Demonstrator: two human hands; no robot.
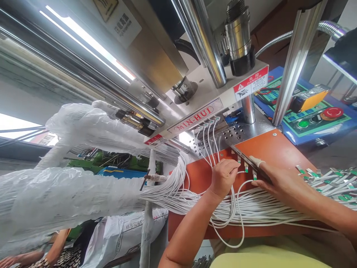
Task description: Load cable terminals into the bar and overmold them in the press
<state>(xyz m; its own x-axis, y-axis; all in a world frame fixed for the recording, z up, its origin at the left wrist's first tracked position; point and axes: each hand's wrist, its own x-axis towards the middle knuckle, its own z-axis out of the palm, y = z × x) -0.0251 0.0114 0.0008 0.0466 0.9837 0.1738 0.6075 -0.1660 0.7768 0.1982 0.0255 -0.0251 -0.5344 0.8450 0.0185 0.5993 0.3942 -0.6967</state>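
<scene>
Yellow-green garment [253, 260], the wearer's own, at the lower edge. Left hand [224, 178]: fingers curled in, held above the white cables [192, 203]; whether it pinches one cannot be told. Right hand [269, 173]: clasping a dark metal bar [245, 158], thumb on the near side, a pale covering on one finger at the far side. The bar lies aslant over an orange-brown board [279, 145], its upper end by the perforated metal bed of a press marked MIN-HUI [196, 117]. Green-and-silver connectors [246, 168], a short row, along the bar's near edge; one sits beside the right thumb. Further connectors, cabled, beneath the press's plate; more, heaped, at the right of the board. Blue control box [291, 130], with red and green buttons, behind the board at right. Plastic-wrapped cable bundle [69, 193] at left. Another person's arm [57, 246], lower left.
</scene>
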